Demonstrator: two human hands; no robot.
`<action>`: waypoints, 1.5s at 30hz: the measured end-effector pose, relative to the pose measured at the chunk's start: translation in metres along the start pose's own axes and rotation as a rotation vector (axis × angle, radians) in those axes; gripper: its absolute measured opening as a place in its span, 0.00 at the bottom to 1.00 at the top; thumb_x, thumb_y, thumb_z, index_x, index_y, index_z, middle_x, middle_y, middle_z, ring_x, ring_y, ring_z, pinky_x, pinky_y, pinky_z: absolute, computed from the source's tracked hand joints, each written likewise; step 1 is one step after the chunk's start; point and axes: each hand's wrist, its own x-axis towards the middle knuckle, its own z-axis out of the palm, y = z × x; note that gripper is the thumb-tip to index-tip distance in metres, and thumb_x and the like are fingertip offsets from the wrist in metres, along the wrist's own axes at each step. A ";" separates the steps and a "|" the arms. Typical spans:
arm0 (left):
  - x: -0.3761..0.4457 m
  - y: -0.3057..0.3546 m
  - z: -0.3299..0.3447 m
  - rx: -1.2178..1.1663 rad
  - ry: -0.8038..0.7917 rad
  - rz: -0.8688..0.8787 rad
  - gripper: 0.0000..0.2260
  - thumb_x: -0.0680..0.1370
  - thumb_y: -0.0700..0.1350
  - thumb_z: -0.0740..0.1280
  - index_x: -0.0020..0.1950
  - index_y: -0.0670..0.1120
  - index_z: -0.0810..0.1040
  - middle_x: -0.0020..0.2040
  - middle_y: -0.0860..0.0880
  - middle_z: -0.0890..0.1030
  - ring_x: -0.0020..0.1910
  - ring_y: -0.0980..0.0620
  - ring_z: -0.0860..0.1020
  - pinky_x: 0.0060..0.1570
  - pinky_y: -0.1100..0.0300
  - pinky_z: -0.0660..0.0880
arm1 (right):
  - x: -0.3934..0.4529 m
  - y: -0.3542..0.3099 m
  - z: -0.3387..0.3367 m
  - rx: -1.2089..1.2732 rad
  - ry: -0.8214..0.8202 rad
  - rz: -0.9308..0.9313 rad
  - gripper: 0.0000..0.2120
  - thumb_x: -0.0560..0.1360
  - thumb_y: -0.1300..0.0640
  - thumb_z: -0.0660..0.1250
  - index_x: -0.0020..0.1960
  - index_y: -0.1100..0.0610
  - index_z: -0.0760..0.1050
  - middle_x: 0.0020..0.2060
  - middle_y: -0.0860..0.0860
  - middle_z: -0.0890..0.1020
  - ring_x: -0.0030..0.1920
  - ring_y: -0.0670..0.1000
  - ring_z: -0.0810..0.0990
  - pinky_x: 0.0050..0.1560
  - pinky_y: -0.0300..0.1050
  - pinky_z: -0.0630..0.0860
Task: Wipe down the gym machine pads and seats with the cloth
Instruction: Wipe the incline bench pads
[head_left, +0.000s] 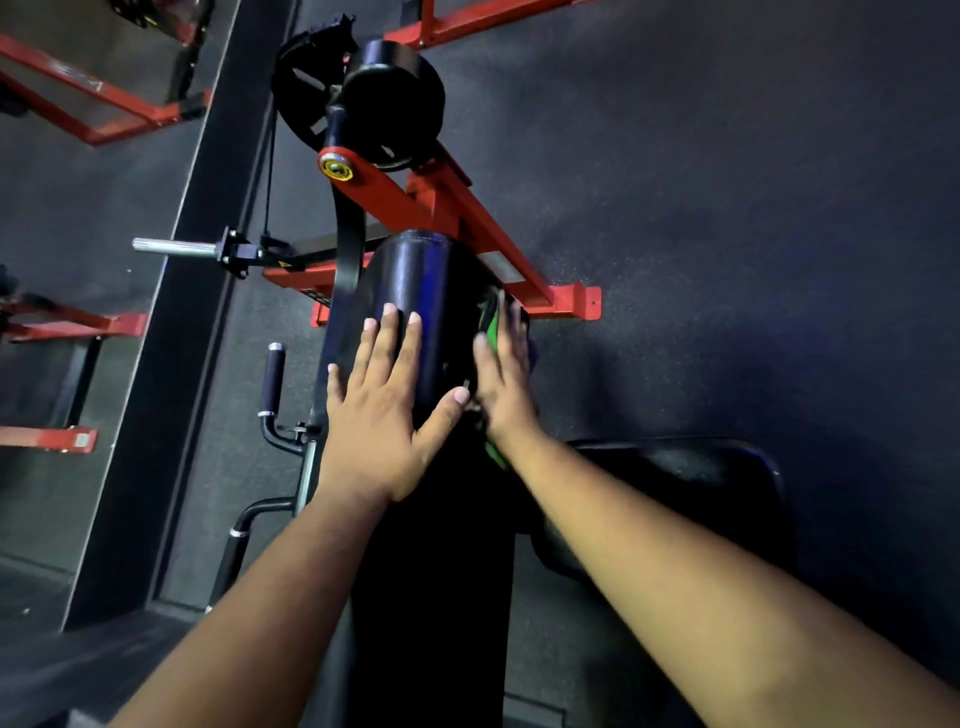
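Nearest us, both forearms reach over a dark seat (675, 483) toward the roller pad (415, 291). Our left hand (382, 410) lies spread and flat on top of the pad, fingers straight, bracing it. Our right hand (501, 379) presses the green cloth (491, 322) against the pad's right side with straight fingers; the cloth is mostly hidden beneath the palm. To wipe well, we should probably keep the left hand firm so the pad cannot spin, then draw the cloth around the curve in overlapping passes. Beyond lie the red frame (467, 228), a second pad (384, 88), and the dark floor (727, 156).
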 end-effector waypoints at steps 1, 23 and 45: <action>0.000 -0.001 0.000 -0.006 0.005 -0.003 0.39 0.77 0.72 0.49 0.84 0.56 0.46 0.84 0.58 0.42 0.82 0.56 0.41 0.79 0.35 0.48 | 0.020 -0.008 0.000 -0.011 0.022 0.014 0.32 0.81 0.41 0.50 0.83 0.47 0.52 0.83 0.52 0.51 0.83 0.52 0.47 0.80 0.59 0.46; -0.128 -0.007 0.013 0.254 0.007 0.097 0.39 0.78 0.71 0.47 0.84 0.51 0.49 0.84 0.53 0.46 0.83 0.54 0.43 0.78 0.33 0.45 | -0.171 0.051 0.003 -0.082 -0.098 -0.314 0.29 0.84 0.46 0.55 0.83 0.49 0.54 0.83 0.52 0.51 0.83 0.51 0.46 0.82 0.56 0.50; -0.123 -0.011 0.014 0.103 0.044 0.105 0.38 0.78 0.66 0.52 0.84 0.50 0.50 0.84 0.52 0.47 0.83 0.55 0.43 0.80 0.39 0.47 | -0.165 0.032 0.014 0.037 -0.024 -0.132 0.28 0.83 0.40 0.51 0.82 0.45 0.55 0.83 0.51 0.54 0.83 0.47 0.48 0.82 0.54 0.47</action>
